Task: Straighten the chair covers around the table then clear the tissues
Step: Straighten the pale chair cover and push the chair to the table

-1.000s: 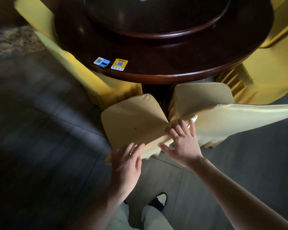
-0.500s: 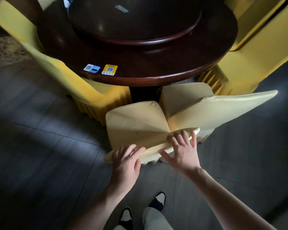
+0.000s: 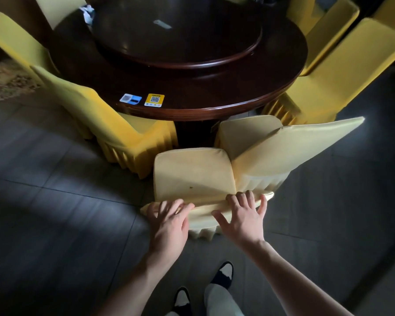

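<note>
A chair in a pale yellow cover [image 3: 192,172] stands in front of me, its seat facing the round dark table [image 3: 214,94]. My left hand [image 3: 169,222] and my right hand [image 3: 242,215] both rest on the top edge of its backrest, fingers curled over the cover's fabric [image 3: 203,210]. The right thumb is spread apart from the fingers. A crumpled white tissue [image 3: 87,13] lies at the table's far left edge.
A second pale covered chair [image 3: 294,144] touches the first on its right. Brighter yellow chairs stand at the left [image 3: 114,133] and right [image 3: 342,69]. The table holds a lazy Susan [image 3: 180,42] and two QR stickers [image 3: 154,100]. My feet [image 3: 224,273] are on dark floor tiles.
Both hands stay on the chair's top edge. My view has lifted and pulled back, so more of the table, the far chairs and the tissue now show.
</note>
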